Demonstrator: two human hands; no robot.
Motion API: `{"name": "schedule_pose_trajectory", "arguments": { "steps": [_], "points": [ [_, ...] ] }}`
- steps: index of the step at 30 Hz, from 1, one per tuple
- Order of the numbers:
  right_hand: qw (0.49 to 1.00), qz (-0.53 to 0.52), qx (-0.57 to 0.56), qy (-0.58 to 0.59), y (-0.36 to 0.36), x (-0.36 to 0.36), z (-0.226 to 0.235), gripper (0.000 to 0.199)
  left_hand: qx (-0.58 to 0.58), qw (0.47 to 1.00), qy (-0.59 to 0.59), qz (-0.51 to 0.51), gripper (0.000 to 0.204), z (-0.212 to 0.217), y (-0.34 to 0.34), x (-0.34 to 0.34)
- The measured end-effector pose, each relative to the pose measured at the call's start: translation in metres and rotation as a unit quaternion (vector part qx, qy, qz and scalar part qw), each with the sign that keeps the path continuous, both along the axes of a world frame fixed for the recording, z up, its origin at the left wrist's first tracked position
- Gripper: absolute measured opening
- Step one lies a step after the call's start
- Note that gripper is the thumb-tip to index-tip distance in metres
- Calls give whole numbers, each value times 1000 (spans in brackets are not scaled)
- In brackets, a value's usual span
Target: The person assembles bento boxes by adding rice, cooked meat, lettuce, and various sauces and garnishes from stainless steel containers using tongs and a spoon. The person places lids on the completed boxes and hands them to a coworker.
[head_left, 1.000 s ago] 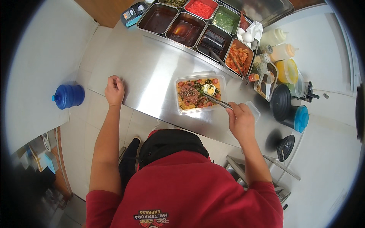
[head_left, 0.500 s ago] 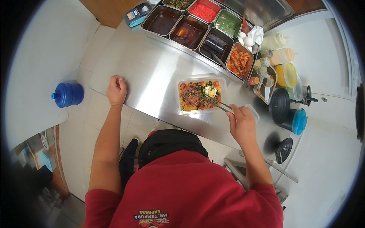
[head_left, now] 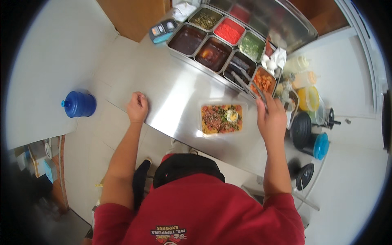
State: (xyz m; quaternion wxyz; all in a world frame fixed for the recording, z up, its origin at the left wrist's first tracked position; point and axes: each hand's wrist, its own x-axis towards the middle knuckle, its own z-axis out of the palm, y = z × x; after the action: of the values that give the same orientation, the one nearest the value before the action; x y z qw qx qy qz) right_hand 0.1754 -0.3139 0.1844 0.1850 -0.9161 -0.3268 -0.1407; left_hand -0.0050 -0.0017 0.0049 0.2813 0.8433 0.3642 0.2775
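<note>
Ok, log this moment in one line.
right hand: holding tongs over pans | left hand: curled near counter edge | meal: in clear container

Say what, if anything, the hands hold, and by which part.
The right hand holds tongs by the end opposite their tips; the left hand shows nothing held.

the counter (head_left: 163, 77) was smooth, glossy metal, and the tongs (head_left: 241, 81) were shiny metal too. the food container (head_left: 245, 116) looked clear plastic, the jug (head_left: 80, 104) translucent blue plastic, the shirt (head_left: 200, 204) matt cloth, the brown panel (head_left: 134, 18) smooth wood.
</note>
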Motion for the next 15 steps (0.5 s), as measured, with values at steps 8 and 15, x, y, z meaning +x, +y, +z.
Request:
{"name": "schedule_pose_trajectory", "arguments": {
  "steps": [8,15],
  "points": [
    [988,-72,-129,48,236,155,-54,22,-27,999,38,-5,10,-2,4,-3],
    [995,-60,-63,55,212,133,-37,44,-16,999,14,-31,15,-4,5,-4]
  ]
}}
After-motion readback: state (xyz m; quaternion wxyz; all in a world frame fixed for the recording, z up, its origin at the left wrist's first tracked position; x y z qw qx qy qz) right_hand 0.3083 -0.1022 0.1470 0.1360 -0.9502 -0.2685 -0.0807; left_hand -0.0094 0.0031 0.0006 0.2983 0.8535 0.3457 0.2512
